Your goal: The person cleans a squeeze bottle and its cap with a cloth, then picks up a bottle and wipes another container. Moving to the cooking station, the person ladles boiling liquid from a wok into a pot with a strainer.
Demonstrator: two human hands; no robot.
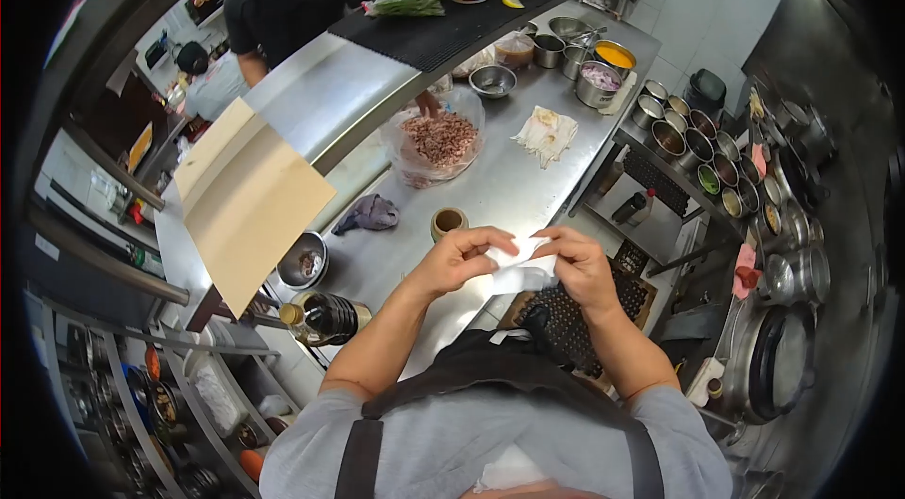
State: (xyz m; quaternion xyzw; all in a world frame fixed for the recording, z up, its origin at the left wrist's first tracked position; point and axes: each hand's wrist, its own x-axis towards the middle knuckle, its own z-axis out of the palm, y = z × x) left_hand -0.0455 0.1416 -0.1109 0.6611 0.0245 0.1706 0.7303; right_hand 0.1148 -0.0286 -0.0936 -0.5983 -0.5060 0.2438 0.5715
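Note:
Both of my hands pinch a crumpled white sheet point(523, 275), thin like paper or plastic, in front of my apron. My left hand point(462, 261) grips its left side with thumb and fingers, while my right hand point(577, 265) holds the right side. Just beyond my left hand stands a brown round pot-like container point(448, 221), partly hidden by that hand. Farther back on the steel counter, a clear plastic bag point(403, 160) holds minced meat point(438, 139); another person's hand point(427, 103) reaches to its edge.
A dark crumpled cloth point(366, 215), a steel bowl point(304, 259) and a large bottle of dark liquid point(325, 318) are on the left. A stained white cloth point(547, 134) lies at right. A brown board point(250, 207) juts out by the raised shelf. Several steel pots point(600, 84) stand behind.

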